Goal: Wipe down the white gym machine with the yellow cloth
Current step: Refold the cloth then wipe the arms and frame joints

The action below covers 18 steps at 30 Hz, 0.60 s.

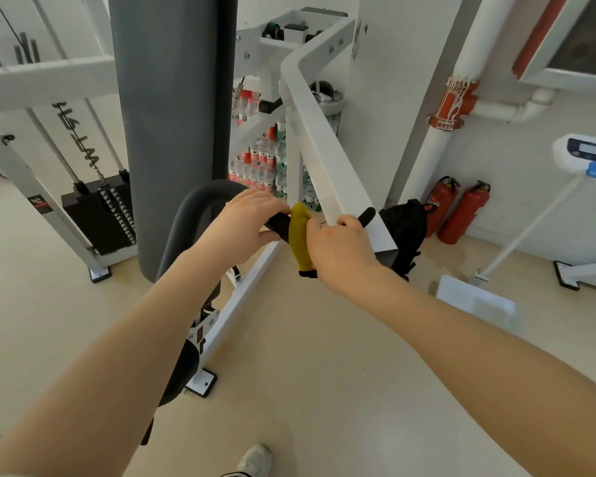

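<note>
A white gym machine's square arm [320, 139] slopes down toward me and ends at a black handle bar [278, 224]. A yellow cloth [299, 235] is draped over that black bar and hangs below it. My left hand [245, 225] grips the black handle just left of the cloth. My right hand [341, 249] holds the cloth against the bar, fingers curled over the top where the white arm ends. The bar's other black tip [367, 215] sticks out past my right fingers.
A tall grey pad [169, 115] stands at the left, with a black weight stack [98, 218] beyond it. Two red fire extinguishers [461, 211] lean on the right wall near a white scale [585, 156]. Bottled water is stacked behind the machine. A black bag [406, 232] lies under the arm.
</note>
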Available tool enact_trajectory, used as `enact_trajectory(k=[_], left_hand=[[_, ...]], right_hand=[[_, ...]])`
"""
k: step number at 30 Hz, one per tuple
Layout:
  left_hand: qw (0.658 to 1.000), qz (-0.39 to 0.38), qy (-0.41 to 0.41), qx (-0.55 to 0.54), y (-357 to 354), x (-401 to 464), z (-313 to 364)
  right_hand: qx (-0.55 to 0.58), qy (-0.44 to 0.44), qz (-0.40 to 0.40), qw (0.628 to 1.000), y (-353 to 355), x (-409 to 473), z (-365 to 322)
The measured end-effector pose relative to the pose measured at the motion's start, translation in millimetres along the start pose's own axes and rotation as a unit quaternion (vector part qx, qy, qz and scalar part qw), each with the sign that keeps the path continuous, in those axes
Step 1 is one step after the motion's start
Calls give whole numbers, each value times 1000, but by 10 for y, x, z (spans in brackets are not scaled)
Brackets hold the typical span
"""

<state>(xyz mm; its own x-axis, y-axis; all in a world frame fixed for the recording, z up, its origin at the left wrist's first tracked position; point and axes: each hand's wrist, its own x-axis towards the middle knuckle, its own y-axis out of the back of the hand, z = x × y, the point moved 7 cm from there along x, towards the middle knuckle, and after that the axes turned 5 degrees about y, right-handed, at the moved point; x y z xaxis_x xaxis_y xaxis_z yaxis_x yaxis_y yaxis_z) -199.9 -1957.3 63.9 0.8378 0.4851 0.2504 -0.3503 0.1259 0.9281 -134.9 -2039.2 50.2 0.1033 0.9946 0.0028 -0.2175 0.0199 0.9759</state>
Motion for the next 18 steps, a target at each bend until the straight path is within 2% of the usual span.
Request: enact_trajectory(k=[3, 7, 9, 11, 13, 15, 16, 17, 18], left_hand=[[1000, 11, -1, -6, 2, -15, -17], [1000, 24, 15, -11, 6, -50, 8], [999, 29, 23, -4, 3, -63, 43], [999, 20, 37, 16, -19, -71, 76], [998, 6, 64, 28, -44, -83, 106], [996, 5, 92, -13, -50, -98, 149], [994, 5, 104, -44, -57, -106, 180], [991, 5, 114, -71, -70, -113, 213], [989, 4, 118, -90, -96, -116, 250]], right_hand=[[84, 9, -53, 995, 4, 68, 131], [122, 46, -54, 990, 54, 138, 221], [249, 20, -4, 968, 106, 83, 290], [385, -26, 87, 918, 247, -24, 450], [429, -65, 211, 876, 481, -195, 723], [426, -53, 310, 848, 736, -405, 976], [421, -24, 319, 849, 803, -479, 1038], [416, 8, 287, 863, 778, -508, 1042], [401, 37, 212, 891, 644, -508, 979]])
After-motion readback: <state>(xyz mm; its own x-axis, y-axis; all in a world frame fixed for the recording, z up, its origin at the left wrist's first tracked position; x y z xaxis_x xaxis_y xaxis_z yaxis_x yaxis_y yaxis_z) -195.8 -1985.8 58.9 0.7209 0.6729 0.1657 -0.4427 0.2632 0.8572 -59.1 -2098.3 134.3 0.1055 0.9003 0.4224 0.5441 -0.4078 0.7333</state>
